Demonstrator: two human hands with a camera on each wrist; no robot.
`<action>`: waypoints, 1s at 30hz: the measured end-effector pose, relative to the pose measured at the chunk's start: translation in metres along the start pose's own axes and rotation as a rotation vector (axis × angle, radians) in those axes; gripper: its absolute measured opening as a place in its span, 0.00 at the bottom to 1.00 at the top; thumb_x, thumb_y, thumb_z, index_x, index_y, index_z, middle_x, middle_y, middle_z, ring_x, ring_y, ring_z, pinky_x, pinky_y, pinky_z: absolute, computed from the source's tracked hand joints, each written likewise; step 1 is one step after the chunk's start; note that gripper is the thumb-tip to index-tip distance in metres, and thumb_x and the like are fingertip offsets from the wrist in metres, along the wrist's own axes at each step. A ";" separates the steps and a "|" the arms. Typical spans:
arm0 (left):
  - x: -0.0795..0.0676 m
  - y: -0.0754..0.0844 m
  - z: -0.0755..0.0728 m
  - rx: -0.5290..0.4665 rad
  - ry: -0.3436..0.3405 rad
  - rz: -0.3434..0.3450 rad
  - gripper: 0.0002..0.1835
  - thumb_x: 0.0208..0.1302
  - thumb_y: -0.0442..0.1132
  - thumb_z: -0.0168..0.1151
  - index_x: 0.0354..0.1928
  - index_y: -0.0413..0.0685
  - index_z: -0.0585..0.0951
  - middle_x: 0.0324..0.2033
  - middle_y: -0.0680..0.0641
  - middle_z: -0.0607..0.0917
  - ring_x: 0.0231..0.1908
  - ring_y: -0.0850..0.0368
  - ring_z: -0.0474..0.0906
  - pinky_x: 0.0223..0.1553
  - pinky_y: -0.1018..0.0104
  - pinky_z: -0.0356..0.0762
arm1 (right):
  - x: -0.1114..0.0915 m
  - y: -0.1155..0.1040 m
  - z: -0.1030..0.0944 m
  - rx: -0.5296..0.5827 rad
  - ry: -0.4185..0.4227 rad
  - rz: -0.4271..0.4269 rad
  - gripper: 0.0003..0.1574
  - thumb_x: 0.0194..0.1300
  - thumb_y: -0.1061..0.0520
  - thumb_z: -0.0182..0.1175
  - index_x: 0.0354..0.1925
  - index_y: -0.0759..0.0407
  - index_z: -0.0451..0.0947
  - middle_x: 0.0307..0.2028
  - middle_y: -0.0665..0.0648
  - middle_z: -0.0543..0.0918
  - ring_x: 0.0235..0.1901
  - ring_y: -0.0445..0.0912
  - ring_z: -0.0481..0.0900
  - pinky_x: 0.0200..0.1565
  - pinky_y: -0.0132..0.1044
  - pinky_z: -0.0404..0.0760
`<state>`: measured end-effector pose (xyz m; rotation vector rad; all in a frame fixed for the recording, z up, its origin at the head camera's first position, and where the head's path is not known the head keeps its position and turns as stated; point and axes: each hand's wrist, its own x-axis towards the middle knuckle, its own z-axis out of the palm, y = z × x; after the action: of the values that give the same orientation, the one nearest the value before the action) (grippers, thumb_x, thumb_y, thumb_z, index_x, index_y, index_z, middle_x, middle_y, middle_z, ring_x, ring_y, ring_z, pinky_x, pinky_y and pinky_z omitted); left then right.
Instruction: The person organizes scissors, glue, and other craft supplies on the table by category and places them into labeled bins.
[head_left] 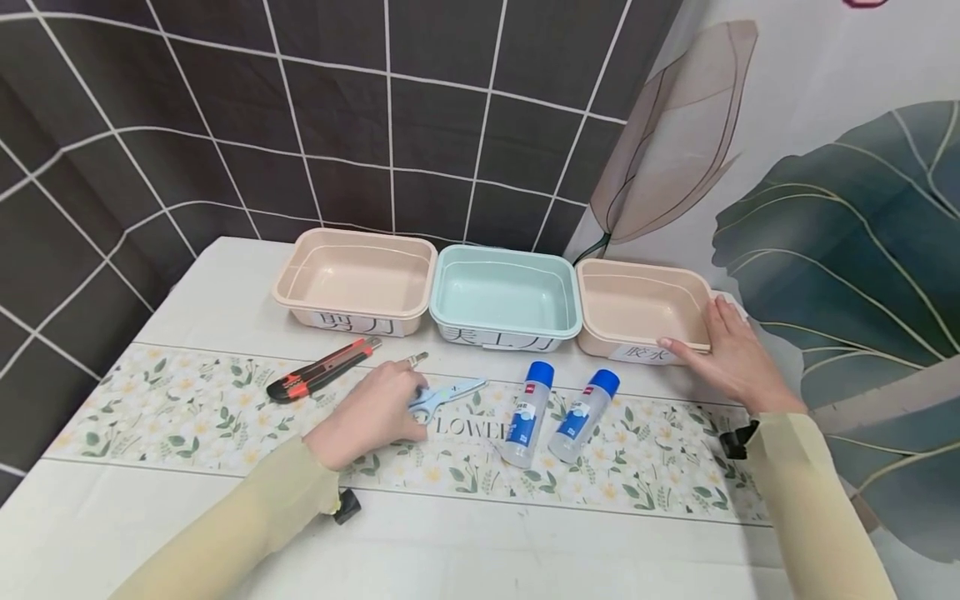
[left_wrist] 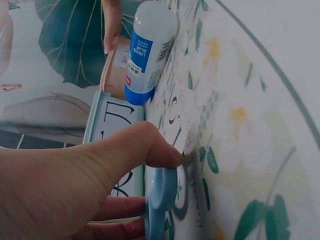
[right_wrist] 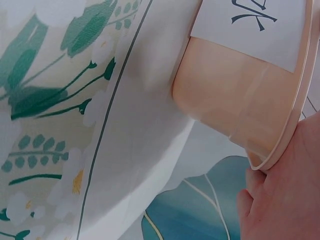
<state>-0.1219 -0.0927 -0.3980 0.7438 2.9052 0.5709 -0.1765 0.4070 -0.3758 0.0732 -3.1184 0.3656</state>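
Observation:
My left hand (head_left: 371, 412) is low over the floral strip, thumb and fingers at the handles of light blue scissors (head_left: 453, 392). In the left wrist view the thumb and fingers pinch the scissors' handles (left_wrist: 162, 192) from two sides. A small metal-tipped thing (head_left: 417, 359) pokes out beyond that hand, the rest hidden. My right hand (head_left: 738, 354) rests on the front right corner of the right pink bin (head_left: 645, 271), thumb over the front rim, fingers fairly straight along the side. In the right wrist view the hand (right_wrist: 292, 195) touches the bin's rim.
Left of my left hand lies a red and black utility knife (head_left: 324, 369). Two blue-capped glue bottles (head_left: 527, 417) (head_left: 581, 419) lie right of the scissors. A left pink bin (head_left: 356, 237) and a blue bin (head_left: 506, 254), both labelled, stand along the back.

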 end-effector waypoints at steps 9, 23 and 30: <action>-0.009 -0.011 -0.011 -0.049 0.088 0.018 0.33 0.37 0.43 0.82 0.50 0.35 0.85 0.37 0.49 0.82 0.36 0.55 0.74 0.40 0.59 0.78 | -0.002 0.000 -0.001 -0.002 0.002 0.005 0.70 0.68 0.24 0.51 0.79 0.68 0.30 0.78 0.71 0.33 0.76 0.67 0.33 0.66 0.76 0.45; -0.008 -0.050 -0.083 -0.076 0.305 -0.011 0.30 0.42 0.39 0.78 0.51 0.34 0.84 0.43 0.38 0.84 0.39 0.45 0.77 0.41 0.51 0.77 | -0.001 -0.001 -0.002 -0.003 -0.015 0.021 0.70 0.68 0.23 0.50 0.79 0.67 0.29 0.78 0.69 0.31 0.76 0.68 0.33 0.65 0.76 0.44; 0.012 -0.080 -0.115 -0.007 0.325 -0.025 0.30 0.44 0.41 0.78 0.51 0.33 0.84 0.45 0.36 0.84 0.38 0.42 0.77 0.40 0.45 0.74 | 0.000 -0.001 -0.001 0.000 -0.019 0.017 0.70 0.68 0.23 0.50 0.79 0.65 0.28 0.79 0.68 0.31 0.76 0.67 0.33 0.65 0.76 0.44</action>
<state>-0.1884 -0.1904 -0.3220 0.6685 3.1985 0.7638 -0.1763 0.4059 -0.3747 0.0513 -3.1398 0.3679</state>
